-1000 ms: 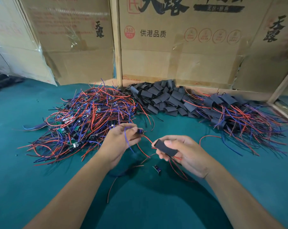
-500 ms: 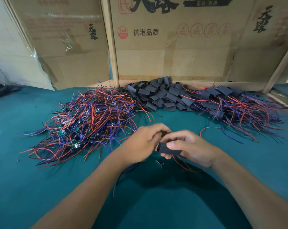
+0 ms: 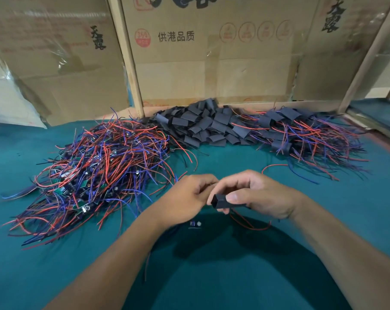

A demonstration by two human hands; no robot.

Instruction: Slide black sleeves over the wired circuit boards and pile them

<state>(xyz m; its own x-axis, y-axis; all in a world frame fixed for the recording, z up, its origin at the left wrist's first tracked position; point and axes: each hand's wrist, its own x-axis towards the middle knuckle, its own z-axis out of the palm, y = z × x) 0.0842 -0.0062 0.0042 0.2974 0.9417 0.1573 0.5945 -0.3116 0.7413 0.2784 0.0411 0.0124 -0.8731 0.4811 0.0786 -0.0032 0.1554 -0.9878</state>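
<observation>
1. Sleeve (image 3: 225,201), black and squared open at its left mouth, sits pinched in the right hand (image 3: 261,195), thumb on top, just right of the left hand (image 3: 187,198); the two hands meet above the green table (image 3: 212,276).
2. Left hand's fingers are curled at the sleeve's mouth; whatever they hold is hidden, so whether a board is pinched there cannot be told; red wire (image 3: 250,224) loops out beneath the right hand.
3. Done well, by this view: keep the mouth pressed open, feed the board in end-first and level, and draw the wires clear so none snags on the rim.
4. Count: one sleeve in hand; two hands at work; one small loose part (image 3: 195,224) on the table just below the hands.
5. Three heaps beyond the hands, each too dense to count: bare wired boards (image 3: 95,175) to the far left, empty sleeves (image 3: 207,128) straight ahead, finished pieces (image 3: 301,135) to the far right.
6. Cardboard boxes (image 3: 212,63) wall off the back.
</observation>
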